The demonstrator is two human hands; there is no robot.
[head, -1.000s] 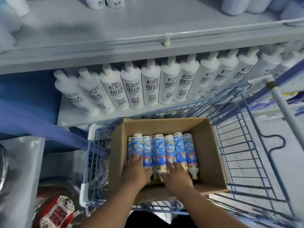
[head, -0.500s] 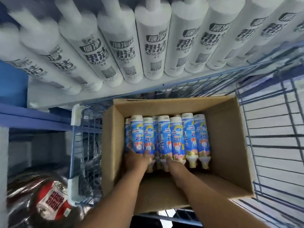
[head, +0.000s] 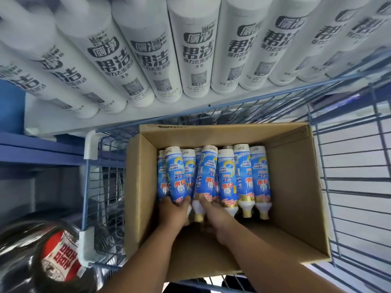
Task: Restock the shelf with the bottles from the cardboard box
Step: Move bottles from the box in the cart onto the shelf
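Two hands down in the cardboard box (head: 296, 187), both at the neck ends of the blue bottles (head: 243, 178). Your left hand (head: 175, 210) is clamped around the lower body of one bottle (head: 175, 174) near the left wall. Your right hand (head: 208, 210) has fingers curled onto the next bottle (head: 206, 172), though how firm that grip is I cannot tell. Lift each straight up past its neighbours, which lie packed side by side, caps toward you. Box sits in a wire cart (head: 349, 166); the shelf (head: 127, 119) just beyond already carries a row of white bottles (head: 194, 60).
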